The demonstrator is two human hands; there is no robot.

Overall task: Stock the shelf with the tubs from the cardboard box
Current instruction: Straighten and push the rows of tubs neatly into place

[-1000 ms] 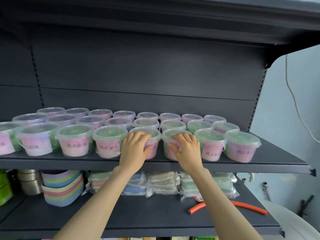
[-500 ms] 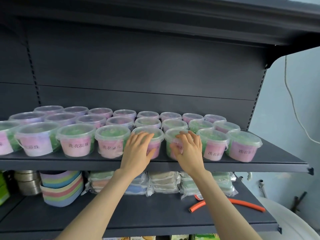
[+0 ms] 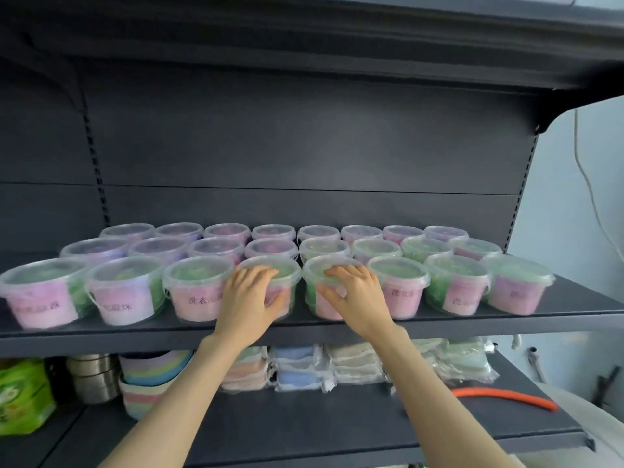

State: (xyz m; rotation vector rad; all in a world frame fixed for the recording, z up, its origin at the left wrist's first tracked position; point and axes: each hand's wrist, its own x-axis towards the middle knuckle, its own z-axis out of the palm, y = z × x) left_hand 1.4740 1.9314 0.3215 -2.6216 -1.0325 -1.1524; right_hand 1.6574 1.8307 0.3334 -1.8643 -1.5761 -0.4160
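Mid-frame, left hand (image 3: pixel 248 298) curls fingers round clear pink-labelled plastic tub (image 3: pixel 287 269), right hand (image 3: pixel 358 298) round next tub (image 3: pixel 315 266); should slide both level w/ front row (image 3: pixel 456 288).

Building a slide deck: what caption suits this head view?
Left hand and right hand grip the fourth tub and fifth tub in the front row of a stocked shelf.

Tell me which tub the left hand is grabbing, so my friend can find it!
Look at the dark upper shelf, stocked three rows deep. In the front row, count four from the left end: that clear tub is it. Only it has the left hand wrapped over its label.
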